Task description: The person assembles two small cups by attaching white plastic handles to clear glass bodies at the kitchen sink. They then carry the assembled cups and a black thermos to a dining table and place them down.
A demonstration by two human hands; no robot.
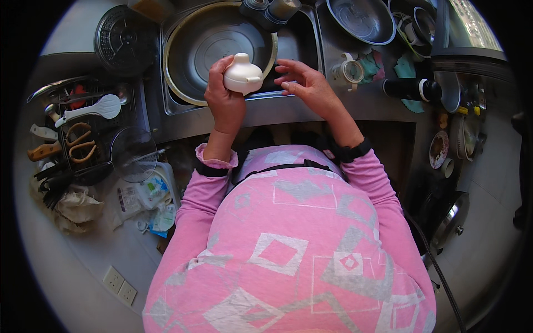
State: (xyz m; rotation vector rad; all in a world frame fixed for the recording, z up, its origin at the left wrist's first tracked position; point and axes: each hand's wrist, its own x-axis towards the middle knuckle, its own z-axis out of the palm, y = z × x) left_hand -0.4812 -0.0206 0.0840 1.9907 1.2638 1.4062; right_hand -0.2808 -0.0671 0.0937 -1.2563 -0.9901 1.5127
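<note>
My left hand (226,100) is closed around a small white plastic piece (243,76), rounded and squat, with a knob on top and a small tab on its side. I cannot tell whether it is a lid or a whole container. It is held up over the near rim of a large metal basin (173,83) that sits in the sink. To its right, my right hand (312,91) is raised over the sink's front edge, fingers apart and holding nothing. A narrow gap separates those fingers from the white piece.
Beside my right hand stands a clear glass jar (351,72), with a black bottle (408,89) farther right. A metal bowl (363,19) lies at the back right. On the left, a rack holds a white spatula (105,108) and scissors (80,141).
</note>
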